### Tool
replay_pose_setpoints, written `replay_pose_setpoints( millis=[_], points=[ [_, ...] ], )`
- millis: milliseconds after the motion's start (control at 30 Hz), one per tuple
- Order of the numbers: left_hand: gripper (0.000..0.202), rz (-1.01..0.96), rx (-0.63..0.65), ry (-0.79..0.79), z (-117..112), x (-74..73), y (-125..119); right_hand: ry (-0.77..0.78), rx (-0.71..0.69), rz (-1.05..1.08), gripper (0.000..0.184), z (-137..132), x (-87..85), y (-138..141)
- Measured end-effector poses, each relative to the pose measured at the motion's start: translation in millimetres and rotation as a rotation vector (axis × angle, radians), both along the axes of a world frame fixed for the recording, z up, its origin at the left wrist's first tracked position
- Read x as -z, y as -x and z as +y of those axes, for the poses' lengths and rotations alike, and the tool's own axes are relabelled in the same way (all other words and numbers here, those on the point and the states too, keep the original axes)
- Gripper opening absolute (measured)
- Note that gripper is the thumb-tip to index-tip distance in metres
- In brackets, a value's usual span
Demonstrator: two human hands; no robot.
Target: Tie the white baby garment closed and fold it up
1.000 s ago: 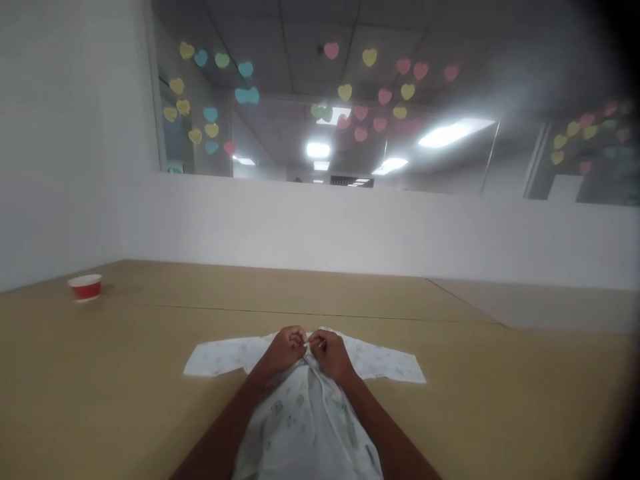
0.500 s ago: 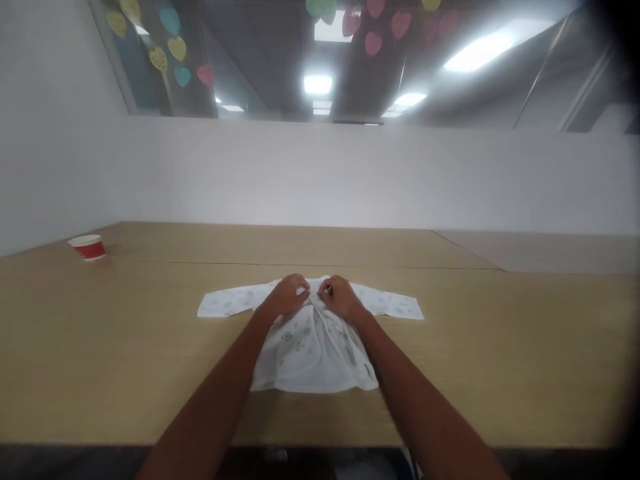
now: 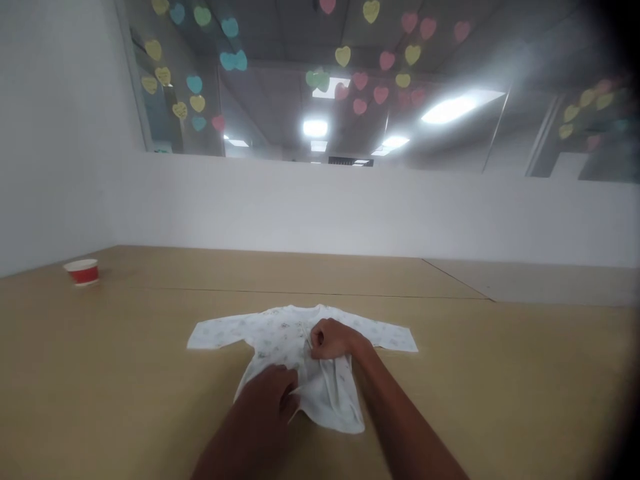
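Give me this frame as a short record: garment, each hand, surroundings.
garment: small white printed top, sleeves spread to both sides
left hand: left hand at the lower front; exact grip unclear
right hand: right hand pinching cloth at the mid-front
surface: wood-toned table
far left: red-and-white cup
background: white wall below glass with heart-shaped notes

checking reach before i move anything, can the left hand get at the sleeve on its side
Probably yes: the sleeve lies spread on the table, uncovered and ahead of the left hand, though that hand is at the lower front of the shirt and may need to leave it.
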State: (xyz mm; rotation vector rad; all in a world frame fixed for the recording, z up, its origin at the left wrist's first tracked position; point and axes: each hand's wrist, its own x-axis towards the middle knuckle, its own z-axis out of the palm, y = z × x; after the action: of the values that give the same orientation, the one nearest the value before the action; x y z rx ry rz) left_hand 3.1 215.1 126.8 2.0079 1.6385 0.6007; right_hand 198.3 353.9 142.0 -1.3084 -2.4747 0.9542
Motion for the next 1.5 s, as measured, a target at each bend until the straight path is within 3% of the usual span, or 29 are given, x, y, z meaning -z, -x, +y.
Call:
replay_pose_setpoints(
  millis=[133, 267, 367, 533, 633, 733, 800, 867, 967, 1100, 1167, 1233, 1367, 1500],
  points=[
    [0.018, 0.021, 0.100, 0.117, -3, -17.1, 10, -0.077, 0.036, 0.039, 0.008, 6, 2.5, 0],
    [0.015, 0.139, 0.104, 0.140, -4, -34.8, 8, -0.091, 0.052, 0.075, 0.003, 9, 3.7, 0],
    [0.011, 0.231, 0.078, 0.109, 1, -35.7, 1, -0.060, 0.057, 0.097, 0.005, 8, 1.7, -2],
    [0.018, 0.139, 0.106, 0.047, 4, -31.2, 4, -0.082, 0.053, 0.126, 0.008, 9, 2.0, -3],
    [0.016, 0.048, 0.178, 0.048, -7, -45.4, 12, -0.118, 0.056, 0.147, 0.005, 11, 4.8, -1],
    [0.010, 0.015, 0.341, 0.113, -12, -66.7, 17, -0.146, 0.069, 0.159, 0.003, 11, 5.8, 1],
    [0.011, 0.057, 0.372, 0.122, 0, -77.1, 15, -0.161, 0.066, 0.164, 0.005, 11, 5.4, 1],
    [0.017, 0.098, 0.317, 0.042, 26, -80.0, 9, -0.175, 0.057, 0.169, 0.006, 11, 5.2, 1],
    [0.022, 0.137, 0.291, -0.101, 80, -67.2, -2, -0.198, 0.068, 0.171, 0.006, 12, 6.5, 2],
    [0.015, 0.199, 0.311, -0.171, 127, -27.8, -12, -0.231, 0.118, 0.162, 0.002, 13, 8.5, 3],
    [0.014, 0.184, 0.318, -0.239, 131, -10.9, -13, -0.254, 0.147, 0.160, 0.010, 13, 7.8, 3],
    [0.016, 0.146, 0.359, -0.265, 128, -2.9, -13, -0.260, 0.168, 0.157, 0.012, 12, 5.7, 1],
    [0.009, 0.068, 0.405, -0.233, 123, -7.1, -10, -0.236, 0.142, 0.145, 0.003, 10, -0.2, -5],
    [0.013, -0.001, 0.431, -0.099, 127, -12.5, -7, -0.134, 0.082, 0.114, 0.004, 5, -6.2, -8]
  ],
)
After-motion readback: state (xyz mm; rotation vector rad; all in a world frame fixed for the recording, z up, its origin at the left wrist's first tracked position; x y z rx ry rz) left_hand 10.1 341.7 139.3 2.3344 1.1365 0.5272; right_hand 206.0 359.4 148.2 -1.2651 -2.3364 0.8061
